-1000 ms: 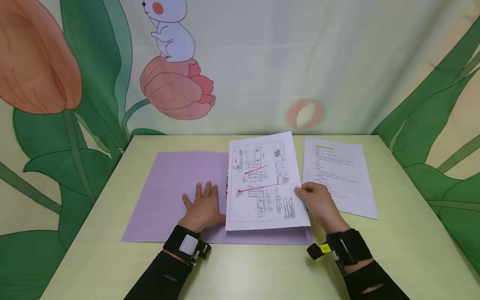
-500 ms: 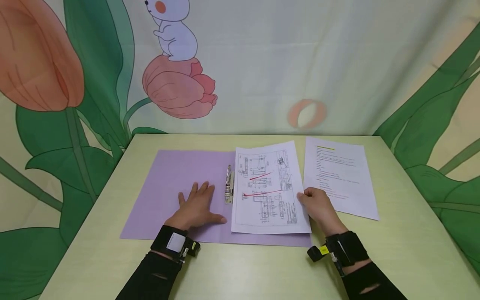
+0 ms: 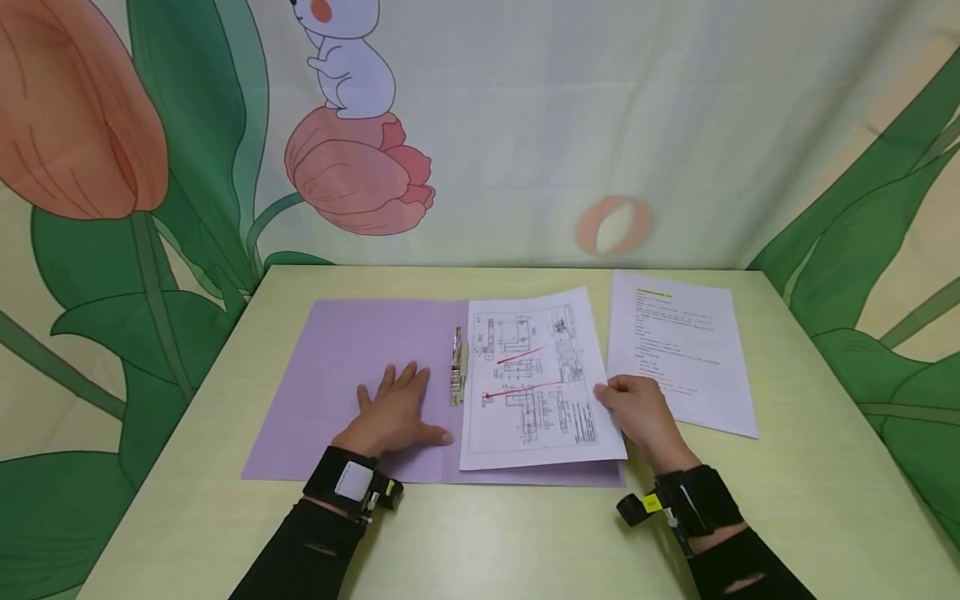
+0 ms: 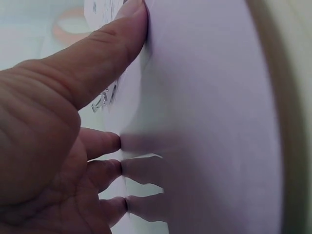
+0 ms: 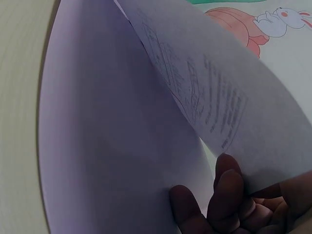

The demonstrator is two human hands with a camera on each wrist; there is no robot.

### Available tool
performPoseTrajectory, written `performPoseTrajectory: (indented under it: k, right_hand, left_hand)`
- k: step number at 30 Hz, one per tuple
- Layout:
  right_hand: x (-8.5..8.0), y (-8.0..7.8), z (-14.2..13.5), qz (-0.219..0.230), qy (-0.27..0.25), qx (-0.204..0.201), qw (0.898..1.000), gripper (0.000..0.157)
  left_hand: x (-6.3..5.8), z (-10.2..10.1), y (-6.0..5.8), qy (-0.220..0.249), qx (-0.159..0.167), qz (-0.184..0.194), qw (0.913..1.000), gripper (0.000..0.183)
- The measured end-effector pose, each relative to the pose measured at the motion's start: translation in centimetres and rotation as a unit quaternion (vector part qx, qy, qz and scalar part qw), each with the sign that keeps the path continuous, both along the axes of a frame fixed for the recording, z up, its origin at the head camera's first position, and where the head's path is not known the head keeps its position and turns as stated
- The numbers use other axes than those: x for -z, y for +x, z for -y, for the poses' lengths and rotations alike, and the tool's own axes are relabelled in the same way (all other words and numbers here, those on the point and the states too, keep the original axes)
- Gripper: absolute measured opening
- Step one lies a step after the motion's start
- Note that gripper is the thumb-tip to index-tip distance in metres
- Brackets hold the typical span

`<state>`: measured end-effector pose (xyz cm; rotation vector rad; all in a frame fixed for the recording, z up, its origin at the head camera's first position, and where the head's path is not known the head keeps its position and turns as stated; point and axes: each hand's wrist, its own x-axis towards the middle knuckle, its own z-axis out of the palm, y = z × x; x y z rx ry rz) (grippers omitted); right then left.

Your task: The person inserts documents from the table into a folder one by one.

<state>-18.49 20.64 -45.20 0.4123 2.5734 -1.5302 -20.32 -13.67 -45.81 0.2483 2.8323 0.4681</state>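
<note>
lilac folder (image 3: 352, 367); white sheet (image 3: 538, 367) with red-streaked black drawings (image 3: 528, 415).

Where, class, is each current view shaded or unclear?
Head view: fine text on the separate white paper sheet is unreadable; left wrist view: dark finger shadows or reflections mark the flat purple folder near the left hand; right wrist view: dim, folder shaded beneath the curved white paper drawing.

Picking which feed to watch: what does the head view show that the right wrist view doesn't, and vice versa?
Only the head view: the left hand resting on the purple folder, the metal clip, and the red lines on the drawing sheet.
Only the right wrist view: the underside of that sheet and the printed rabbit's ears.
Both: the right hand gripping the sheet's edge, part of the folder, the table and the rabbit's body.
</note>
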Motion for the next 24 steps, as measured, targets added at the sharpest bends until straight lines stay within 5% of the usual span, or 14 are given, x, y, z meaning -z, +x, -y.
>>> performPoseTrajectory:
  k: [24]
  right_hand:
    - [0.12, 0.09, 0.76, -0.006, 0.038, -0.011, 0.999, 0.027]
  left_hand:
    - [-0.54, -0.2, 0.09, -0.005, -0.005, 0.015, 0.9999, 0.113]
